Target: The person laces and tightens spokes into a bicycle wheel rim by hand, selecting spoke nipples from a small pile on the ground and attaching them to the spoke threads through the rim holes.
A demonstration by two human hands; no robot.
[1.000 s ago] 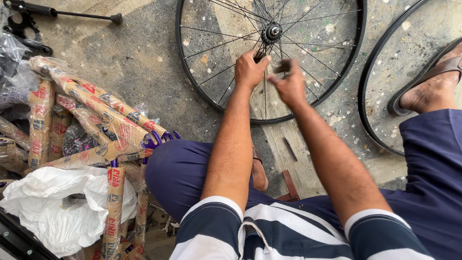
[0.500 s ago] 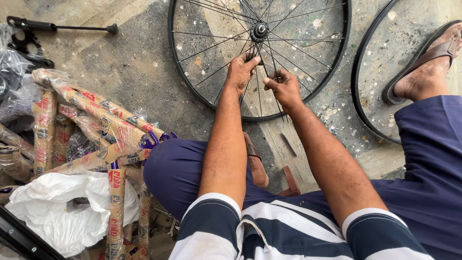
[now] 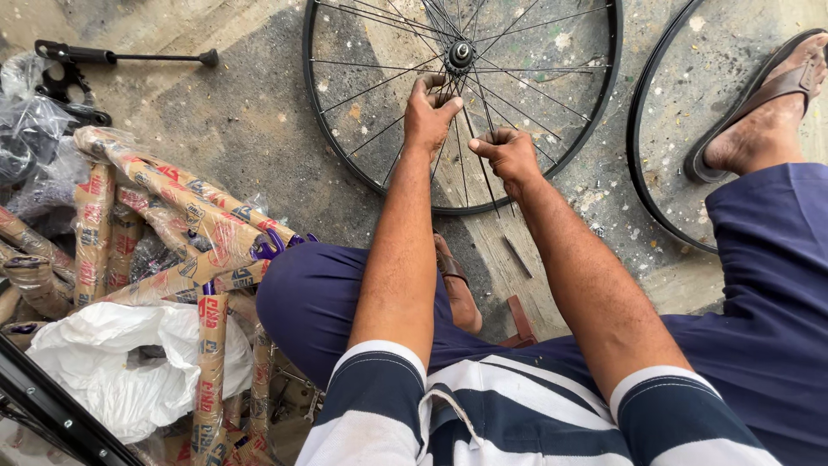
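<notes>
A black spoked bicycle wheel [image 3: 345, 147] lies flat on the stained concrete floor in front of me, its hub [image 3: 461, 53] near the top of the view. My left hand [image 3: 429, 112] rests on the spokes just below the hub, fingers curled around some of them. Beside it, my right hand [image 3: 507, 154] pinches a thin spoke between thumb and fingers. Both forearms reach out over my knees in dark blue trousers.
A second black rim [image 3: 642, 164] lies at the right, under my sandalled foot [image 3: 759, 112]. At the left stands a bicycle frame wrapped in brown paper and plastic [image 3: 172, 224], with a white plastic bag [image 3: 112, 362] below it. A black metal rod [image 3: 129, 57] lies at the top left.
The view has shifted a little. Both hands have moved down the spokes towards me, and the right hand has closed onto a single spoke.
</notes>
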